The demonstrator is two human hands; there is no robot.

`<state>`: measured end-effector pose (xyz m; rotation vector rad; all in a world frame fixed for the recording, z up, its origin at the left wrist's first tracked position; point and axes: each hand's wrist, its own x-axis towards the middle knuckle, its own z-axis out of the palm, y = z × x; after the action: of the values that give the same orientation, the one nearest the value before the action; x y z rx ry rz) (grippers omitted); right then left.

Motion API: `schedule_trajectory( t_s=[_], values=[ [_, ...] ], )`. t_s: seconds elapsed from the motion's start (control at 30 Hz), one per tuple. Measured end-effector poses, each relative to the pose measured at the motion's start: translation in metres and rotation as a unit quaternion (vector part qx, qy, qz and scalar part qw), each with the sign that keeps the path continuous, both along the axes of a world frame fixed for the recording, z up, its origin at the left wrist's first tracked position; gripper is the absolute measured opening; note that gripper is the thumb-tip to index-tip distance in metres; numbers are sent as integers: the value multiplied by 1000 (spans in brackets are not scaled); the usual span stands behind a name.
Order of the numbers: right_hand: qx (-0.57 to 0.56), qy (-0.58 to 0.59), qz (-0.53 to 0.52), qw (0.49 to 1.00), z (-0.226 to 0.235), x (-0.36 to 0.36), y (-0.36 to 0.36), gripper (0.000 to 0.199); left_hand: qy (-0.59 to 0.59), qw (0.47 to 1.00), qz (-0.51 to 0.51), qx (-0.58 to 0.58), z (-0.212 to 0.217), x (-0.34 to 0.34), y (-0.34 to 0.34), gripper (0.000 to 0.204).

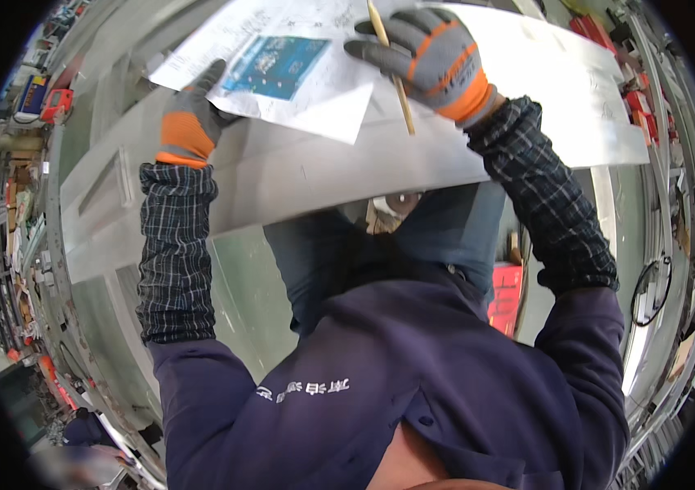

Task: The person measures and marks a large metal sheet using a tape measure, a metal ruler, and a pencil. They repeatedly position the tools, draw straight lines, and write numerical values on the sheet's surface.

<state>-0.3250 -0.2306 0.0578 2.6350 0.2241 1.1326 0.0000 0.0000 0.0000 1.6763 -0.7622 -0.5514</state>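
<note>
My left hand [192,118], in a grey and orange work glove, grips the lower left edge of a white paper sheet [323,118]. Its thumb lies on the printed side, and the other fingers are partly hidden. Printed lines and a blue picture [278,68] cover part of the sheet. A slim yellowish wooden pencil [405,109] is held in my right hand [433,61], gloved alike, beside the sheet's right side. The pencil slants across the fingers, lower end toward me. Beneath both hands lies a large greyish metal sheet [306,175].
Below the metal sheet's near edge, a red box [507,302] stands by my leg. Shelving with a red device [57,104] and a blue box [32,95] runs along the left. A black cable loop [651,292] hangs at the right, near long metal bars.
</note>
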Motion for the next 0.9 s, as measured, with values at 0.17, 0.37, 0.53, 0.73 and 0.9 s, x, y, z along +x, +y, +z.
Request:
schedule_trajectory(
  t_s=[0.17, 0.37, 0.53, 0.73, 0.9],
  values=[
    [126, -11, -82, 989, -11, 12, -21, 34, 208, 968, 114, -86, 8, 11, 7, 33],
    [267, 57, -69, 960, -52, 6, -42, 35, 174, 932, 288, -135, -66, 21, 48, 40],
    [328, 163, -105, 925, -41, 13, -48, 31, 50, 948, 297, -100, -59, 6, 51, 50],
    [326, 177, -119, 921, -59, 54, -129, 30, 95, 936, 316, -126, -34, -3, 16, 44],
    [338, 174, -72, 922, -84, 67, -160, 35, -161, 960, 214, 89, -40, 67, 34, 52]
  ],
)
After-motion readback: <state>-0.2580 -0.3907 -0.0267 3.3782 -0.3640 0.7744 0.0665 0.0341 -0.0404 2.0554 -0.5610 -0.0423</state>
